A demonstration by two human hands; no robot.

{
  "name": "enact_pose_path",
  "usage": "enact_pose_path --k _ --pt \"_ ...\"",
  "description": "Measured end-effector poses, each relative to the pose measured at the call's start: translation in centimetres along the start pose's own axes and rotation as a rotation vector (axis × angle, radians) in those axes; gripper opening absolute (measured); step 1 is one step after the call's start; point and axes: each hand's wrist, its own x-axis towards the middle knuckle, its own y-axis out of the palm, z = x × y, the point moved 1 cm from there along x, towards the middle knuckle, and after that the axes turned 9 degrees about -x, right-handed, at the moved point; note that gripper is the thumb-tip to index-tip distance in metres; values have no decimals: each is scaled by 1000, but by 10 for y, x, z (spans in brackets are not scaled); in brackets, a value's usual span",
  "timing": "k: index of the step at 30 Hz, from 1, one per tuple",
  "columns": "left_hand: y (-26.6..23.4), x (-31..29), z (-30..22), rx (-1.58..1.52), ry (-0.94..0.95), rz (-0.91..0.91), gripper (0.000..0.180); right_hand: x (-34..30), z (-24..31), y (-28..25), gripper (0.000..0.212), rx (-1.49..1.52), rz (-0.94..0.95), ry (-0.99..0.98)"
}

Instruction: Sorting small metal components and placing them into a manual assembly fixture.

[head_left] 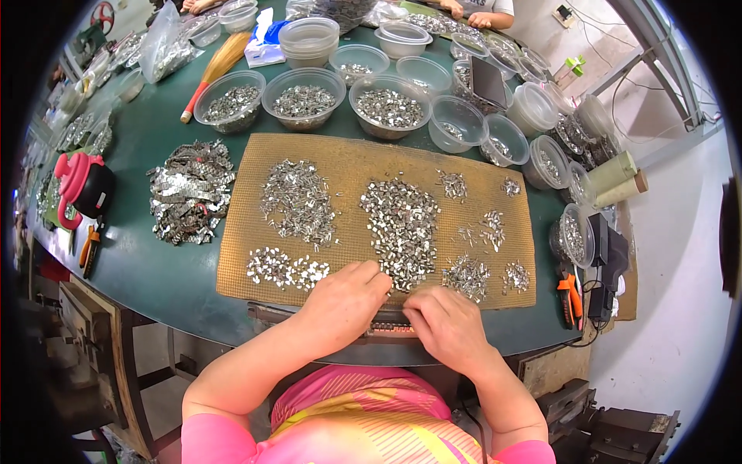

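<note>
A brown textured mat [243, 220] lies on the green table before me, bearing several piles of small metal pieces. The largest pile, of small shiny links [400, 228], sits mid-mat just beyond my fingers. At the mat's near edge lies a long narrow bar-like holder [393, 329] with a row of copper-coloured slots, partly covered by my hands. My left hand [349, 295] is closed, its fingertips bent down at the holder's far side. My right hand [448, 323] is closed too, thumb and fingers pinched over the holder's right part. Whatever either holds is hidden.
Plastic bowls of metal parts [304, 100] line the mat's far side. Left lie a heap of metal bands [192, 189], pliers [90, 249] and a pink-black mug [85, 185]. Orange-handled pliers [570, 298] lie right. Another person's hands [481, 17] are across the table.
</note>
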Motion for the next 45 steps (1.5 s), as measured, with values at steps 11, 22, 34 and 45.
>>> enact_pose_path --k 11,22,34,45 --pt "-2 -6 0 -33 -9 -11 11 -4 16 1 19 83 50 -109" --pt "-15 -23 -2 -250 -161 -120 13 20 5 16 18 -150 60 -104" --pt "-18 -32 1 -320 -74 -155 11 5 16 6 16 24 15 -86" --pt "-17 -39 -4 -335 -112 -161 12 -8 27 13 22 52 -54 -97"
